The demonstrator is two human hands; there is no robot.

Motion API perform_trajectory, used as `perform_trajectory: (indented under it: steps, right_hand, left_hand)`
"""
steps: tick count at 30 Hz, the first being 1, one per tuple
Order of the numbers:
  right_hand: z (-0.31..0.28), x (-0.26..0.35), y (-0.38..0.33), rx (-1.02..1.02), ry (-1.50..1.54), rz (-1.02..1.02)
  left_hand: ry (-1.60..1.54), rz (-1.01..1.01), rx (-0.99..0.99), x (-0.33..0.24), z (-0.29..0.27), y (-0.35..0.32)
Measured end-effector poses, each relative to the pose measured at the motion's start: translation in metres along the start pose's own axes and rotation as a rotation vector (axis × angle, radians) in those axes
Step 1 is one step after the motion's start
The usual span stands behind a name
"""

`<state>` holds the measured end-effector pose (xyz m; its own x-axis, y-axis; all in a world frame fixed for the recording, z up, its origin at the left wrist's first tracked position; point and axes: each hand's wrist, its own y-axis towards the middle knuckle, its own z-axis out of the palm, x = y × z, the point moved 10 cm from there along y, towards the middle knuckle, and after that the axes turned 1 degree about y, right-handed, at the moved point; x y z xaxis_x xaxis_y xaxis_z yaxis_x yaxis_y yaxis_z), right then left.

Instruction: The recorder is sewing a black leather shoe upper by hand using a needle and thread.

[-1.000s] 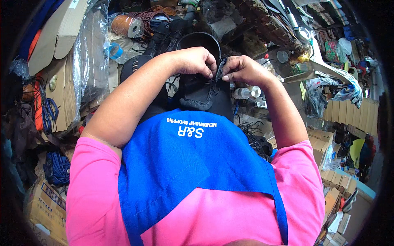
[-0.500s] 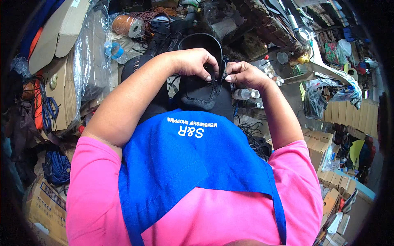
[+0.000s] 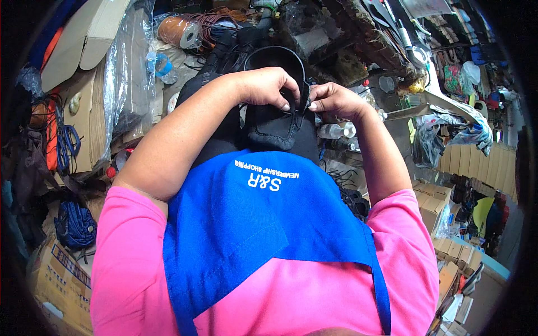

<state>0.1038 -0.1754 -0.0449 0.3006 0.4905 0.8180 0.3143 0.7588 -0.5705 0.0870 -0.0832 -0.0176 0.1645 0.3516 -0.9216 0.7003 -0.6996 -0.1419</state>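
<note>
A black shoe [image 3: 269, 127] with a stitched seam around its front lies across my lap, its rounded end toward me and its wide opening away. My left hand [image 3: 270, 89] comes over it from the left, fingers bent into the opening and thumb at the inner edge, closed on the shoe. At the shoe's right edge my right hand [image 3: 335, 102] is closed in a pinch, thumb against forefinger. What lies between those fingertips is too small to make out. A blue apron [image 3: 235, 213] covers my front.
Beyond my left arm are an orange cord spool [image 3: 178, 32], a plastic bottle [image 3: 162, 67] and cardboard wrapped in clear plastic. Blue-handled scissors [image 3: 69, 141] hang at the far left. Small clear bottles [image 3: 332, 131] stand close to my right forearm. A metal stand [image 3: 434, 89] is farther right.
Both hands stay on the shoe in nearly the same grip; the right fingertips shift only slightly at its edge. The surroundings are shifted a little by head movement.
</note>
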Motion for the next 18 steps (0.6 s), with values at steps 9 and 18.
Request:
perform_trajectory:
  steps: [9,18]
  right_hand:
    - [0.015,0.018,-0.001,-0.204,-0.213,-0.136]
    - [0.016,0.045,-0.009,-0.178,-0.555,-0.097]
  left_hand:
    - [0.014,0.000,-0.085,0.008,-0.006,-0.013]
    - [-0.076,-0.066,-0.018,0.001,-0.004,-0.016]
